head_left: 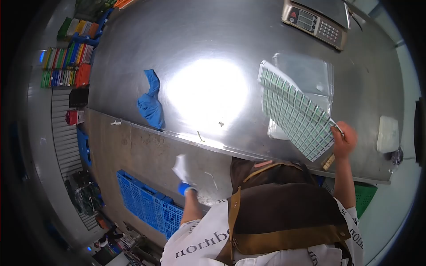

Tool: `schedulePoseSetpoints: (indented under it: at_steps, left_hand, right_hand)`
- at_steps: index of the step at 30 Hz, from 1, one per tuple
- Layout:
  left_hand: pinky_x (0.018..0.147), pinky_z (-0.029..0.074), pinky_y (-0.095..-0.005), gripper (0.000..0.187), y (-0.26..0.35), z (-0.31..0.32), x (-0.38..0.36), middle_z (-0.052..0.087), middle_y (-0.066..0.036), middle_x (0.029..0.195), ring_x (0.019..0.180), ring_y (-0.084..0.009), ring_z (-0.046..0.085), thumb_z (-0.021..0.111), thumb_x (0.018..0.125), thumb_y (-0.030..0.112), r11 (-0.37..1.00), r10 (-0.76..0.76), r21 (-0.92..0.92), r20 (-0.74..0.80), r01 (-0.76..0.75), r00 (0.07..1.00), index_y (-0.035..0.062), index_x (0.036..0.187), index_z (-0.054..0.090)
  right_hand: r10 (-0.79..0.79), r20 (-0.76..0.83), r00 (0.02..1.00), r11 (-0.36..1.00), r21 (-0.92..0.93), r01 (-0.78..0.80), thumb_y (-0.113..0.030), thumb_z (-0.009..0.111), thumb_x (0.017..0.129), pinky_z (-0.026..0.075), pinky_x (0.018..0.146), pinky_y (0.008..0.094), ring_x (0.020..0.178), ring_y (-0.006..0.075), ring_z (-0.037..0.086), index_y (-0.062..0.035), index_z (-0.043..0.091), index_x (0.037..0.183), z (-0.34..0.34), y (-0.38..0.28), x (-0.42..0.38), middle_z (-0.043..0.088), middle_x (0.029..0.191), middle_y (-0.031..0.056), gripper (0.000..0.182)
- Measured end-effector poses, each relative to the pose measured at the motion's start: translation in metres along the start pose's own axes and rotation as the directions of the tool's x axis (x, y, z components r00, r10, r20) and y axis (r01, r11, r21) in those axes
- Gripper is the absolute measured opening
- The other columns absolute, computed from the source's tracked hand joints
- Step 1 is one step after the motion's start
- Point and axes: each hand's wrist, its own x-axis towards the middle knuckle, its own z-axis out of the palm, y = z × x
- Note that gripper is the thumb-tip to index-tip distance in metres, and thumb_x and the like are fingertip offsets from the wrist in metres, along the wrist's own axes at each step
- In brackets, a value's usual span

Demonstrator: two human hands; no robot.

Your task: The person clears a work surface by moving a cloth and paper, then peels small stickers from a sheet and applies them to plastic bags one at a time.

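Note:
My right hand [344, 139] is closed on the corner of a sheet of green and white labels [297, 117], which hangs tilted over the steel table [124, 48]. Beneath and behind the sheet lie clear plastic bags [310, 75]. My left hand [187, 189] hangs low beyond the table's near edge, with something blue around it. White material [180, 168] shows at its fingers, blurred, so whether it is held or worn cannot be made out. A crumpled blue glove [151, 104] rests on the table at the left.
A scale [317, 24] stands at the far right. A white block-like packet [388, 134] lies near the right edge. Blue pallets [142, 199] are on the floor at the lower left. Colourful stacked crates [66, 66] stand at the far left. A green basket [365, 197] is below the table.

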Motion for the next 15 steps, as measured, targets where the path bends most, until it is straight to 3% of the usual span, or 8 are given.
schedulePoseSetpoints:
  at_steps: [1, 3, 4, 5, 6, 9, 13, 15]
  left_hand:
    - [0.064, 0.047, -0.0375, 0.034, -0.034, 0.017, -0.010, 0.064, -0.009, 0.081, 0.073, -0.0181, 0.059, 0.061, 0.087, 0.034, 0.977, -0.125, 0.175, 0.015, 0.121, 0.992, 0.0020, 0.093, 0.070]
    - [0.062, 0.046, -0.0371, 0.039, -0.080, 0.067, -0.040, 0.066, -0.010, 0.080, 0.070, -0.0177, 0.060, 0.063, 0.086, 0.040, 0.876, -0.137, 0.480, 0.162, 0.043, 0.977, 0.0028, 0.093, 0.071]
    - [0.060, 0.046, -0.0370, 0.041, -0.087, 0.100, -0.056, 0.067, -0.011, 0.080, 0.068, -0.0175, 0.060, 0.064, 0.085, 0.043, 0.820, -0.035, 0.550, 0.322, -0.157, 0.946, 0.0031, 0.092, 0.071]
    - [0.063, 0.048, -0.0358, 0.038, -0.073, 0.121, -0.090, 0.068, -0.012, 0.088, 0.076, -0.0182, 0.062, 0.062, 0.088, 0.035, 0.487, 0.263, 0.562, 0.636, -0.668, 0.726, 0.0006, 0.102, 0.069]
    - [0.071, 0.050, -0.0347, 0.034, -0.072, 0.162, -0.118, 0.067, -0.011, 0.103, 0.086, -0.0200, 0.062, 0.058, 0.091, 0.024, 0.913, 0.253, 0.116, 0.593, -0.392, 0.764, -0.0012, 0.113, 0.064]
    - [0.073, 0.050, -0.0353, 0.032, -0.024, 0.246, -0.157, 0.067, -0.010, 0.102, 0.087, -0.0219, 0.061, 0.056, 0.092, 0.022, 0.985, 0.132, -0.168, 0.611, -0.035, 0.780, -0.0012, 0.112, 0.064]
    - [0.076, 0.050, -0.0362, 0.029, -0.001, 0.268, -0.138, 0.067, -0.009, 0.100, 0.087, -0.0244, 0.061, 0.053, 0.093, 0.019, 0.980, 0.182, -0.178, 0.583, -0.094, 0.792, -0.0013, 0.111, 0.064]
    - [0.077, 0.050, -0.0366, 0.028, -0.031, 0.260, -0.082, 0.067, -0.009, 0.100, 0.088, -0.0257, 0.061, 0.052, 0.093, 0.017, 0.861, 0.466, -0.100, 0.548, -0.498, 0.695, -0.0013, 0.110, 0.064]
  right_hand:
    - [-0.053, 0.036, 0.998, 0.998, 0.024, 0.052, 0.004, 0.070, 0.071, 0.039, 0.047, 0.0288, 0.050, 0.0179, 0.053, 0.0017, 0.061, 0.071, 0.002, -0.004, 0.006, 0.057, 0.060, 0.0074, 0.009]
    - [-0.128, 0.090, 0.988, 0.991, 0.055, 0.124, 0.003, 0.071, 0.069, 0.039, 0.048, 0.0293, 0.050, 0.0194, 0.055, 0.0010, 0.061, 0.070, 0.008, -0.014, 0.017, 0.058, 0.060, 0.0077, 0.010]
    - [-0.149, 0.111, 0.983, 0.988, 0.062, 0.143, 0.002, 0.071, 0.068, 0.040, 0.047, 0.0296, 0.051, 0.0200, 0.055, 0.0008, 0.061, 0.070, 0.011, -0.019, 0.021, 0.058, 0.061, 0.0079, 0.011]
    - [-0.165, 0.138, 0.977, 0.985, 0.068, 0.157, 0.001, 0.072, 0.068, 0.040, 0.047, 0.0299, 0.051, 0.0206, 0.056, 0.0005, 0.061, 0.070, 0.011, -0.022, 0.023, 0.058, 0.061, 0.0081, 0.011]
    - [-0.164, 0.201, 0.966, 0.985, 0.079, 0.151, 0.000, 0.072, 0.068, 0.040, 0.047, 0.0301, 0.051, 0.0210, 0.056, 0.0003, 0.061, 0.070, 0.011, -0.024, 0.026, 0.058, 0.061, 0.0082, 0.012]
    - [-0.186, 0.333, 0.925, 0.981, 0.110, 0.158, -0.003, 0.074, 0.068, 0.040, 0.046, 0.0305, 0.051, 0.0221, 0.057, -0.0005, 0.061, 0.070, 0.025, -0.033, 0.034, 0.059, 0.061, 0.0083, 0.013]
    - [-0.274, 0.370, 0.888, 0.957, 0.197, 0.213, -0.008, 0.075, 0.069, 0.040, 0.045, 0.0313, 0.050, 0.0220, 0.056, -0.0028, 0.062, 0.069, 0.047, -0.041, 0.034, 0.059, 0.061, 0.0066, 0.014]
    - [-0.287, 0.389, 0.875, 0.947, 0.254, 0.198, -0.009, 0.075, 0.069, 0.040, 0.045, 0.0312, 0.050, 0.0214, 0.057, -0.0035, 0.062, 0.069, 0.056, -0.043, 0.029, 0.059, 0.062, 0.0063, 0.014]
